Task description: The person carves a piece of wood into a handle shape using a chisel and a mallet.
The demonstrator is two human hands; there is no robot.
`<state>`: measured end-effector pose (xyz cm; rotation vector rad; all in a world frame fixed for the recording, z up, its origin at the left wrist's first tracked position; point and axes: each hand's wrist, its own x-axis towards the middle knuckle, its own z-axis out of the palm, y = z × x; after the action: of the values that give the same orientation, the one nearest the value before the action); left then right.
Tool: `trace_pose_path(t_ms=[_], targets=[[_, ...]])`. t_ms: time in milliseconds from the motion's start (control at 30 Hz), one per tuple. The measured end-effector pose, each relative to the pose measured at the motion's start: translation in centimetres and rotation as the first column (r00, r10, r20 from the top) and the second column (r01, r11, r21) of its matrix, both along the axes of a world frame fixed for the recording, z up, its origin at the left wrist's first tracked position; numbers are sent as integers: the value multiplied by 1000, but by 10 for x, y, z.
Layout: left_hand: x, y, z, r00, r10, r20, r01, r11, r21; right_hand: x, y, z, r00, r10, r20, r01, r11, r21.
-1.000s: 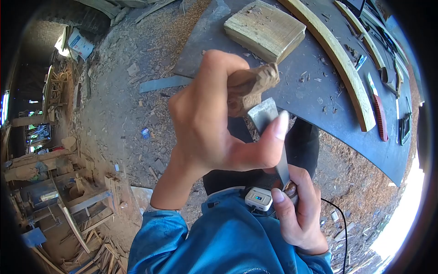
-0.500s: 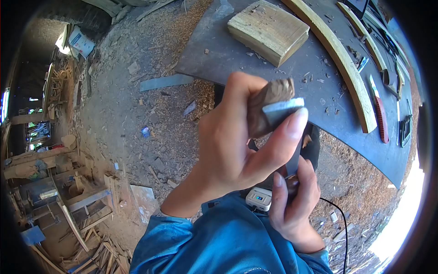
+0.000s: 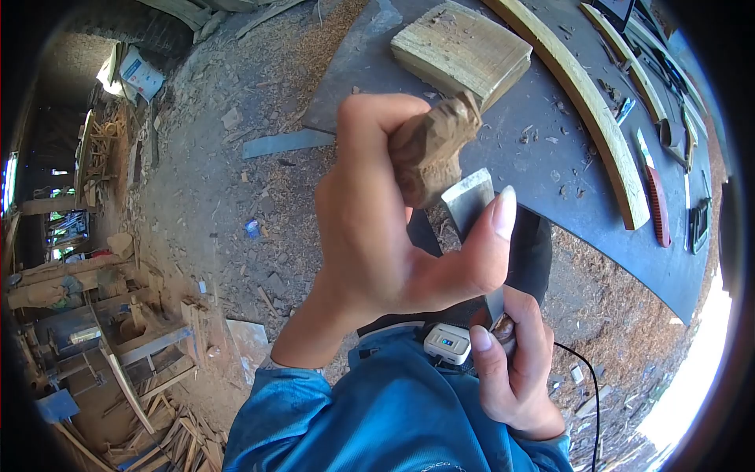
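My left hand [image 3: 377,228] is closed around a small carved piece of brown wood [image 3: 436,149], its cut facets facing up and away from me. In my right hand [image 3: 523,370], low near my body, is the handle of a chisel. The flat steel blade of the chisel [image 3: 469,203] points up toward the wood, its broad bevelled end just below the piece. My left thumb lies along the blade's right side. Part of the blade passes behind that thumb, and most of the handle is hidden by my right fingers.
A thick wood block [image 3: 464,51] and a long curved wooden strip [image 3: 590,102] lie on the dark table [image 3: 543,169] among chips. At the right are a red-handled knife [image 3: 656,193] and other tools. Wood scraps [image 3: 169,440] cover the ground at left.
My left hand has moved left and up with the carved wood, which has turned. The chisel's end now shows apart from the wood's face, with more of its blade visible.
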<state>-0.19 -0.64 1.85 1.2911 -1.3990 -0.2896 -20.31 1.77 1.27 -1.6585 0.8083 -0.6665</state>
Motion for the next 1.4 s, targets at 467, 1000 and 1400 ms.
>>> trace_pose_path(t_ms=[467, 1000, 1400], targets=[[-4, 22, 0, 993, 70, 94, -88, 974, 208, 14, 12, -5, 992, -106, -74, 90, 975, -201], [0, -10, -21, 975, 224, 3, -213, 931, -296, 5, 6, 9, 989, 70, 127, -95, 974, 206], [-9, 1, -9, 959, 89, -271, -121, 987, -107, 4, 8, 2, 992, 62, 113, -82, 980, 179]])
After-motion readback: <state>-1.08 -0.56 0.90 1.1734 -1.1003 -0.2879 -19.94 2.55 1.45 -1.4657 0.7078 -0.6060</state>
